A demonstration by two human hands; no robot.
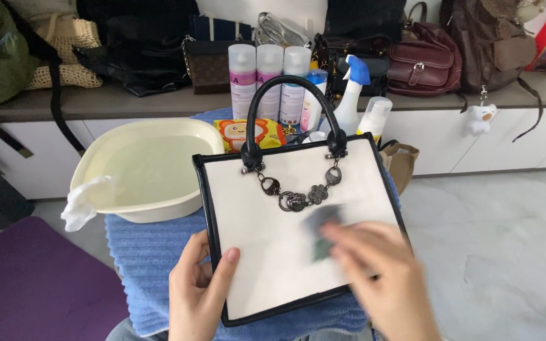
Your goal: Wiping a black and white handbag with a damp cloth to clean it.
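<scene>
A white handbag (273,227) with black trim, a black handle (292,113) and a metal chain charm lies flat on a blue towel (153,252). My left hand (200,293) grips its lower left edge, thumb on the white face. My right hand (380,271), blurred by motion, presses a small dark cloth or sponge (322,230) against the bag's right side.
A cream basin (146,170) of water with a white cloth (83,202) over its rim stands to the left. Behind the bag are three spray cans (270,79), a spray bottle (351,95), a foam bottle and a yellow wipes pack (248,134). Several bags line the back shelf.
</scene>
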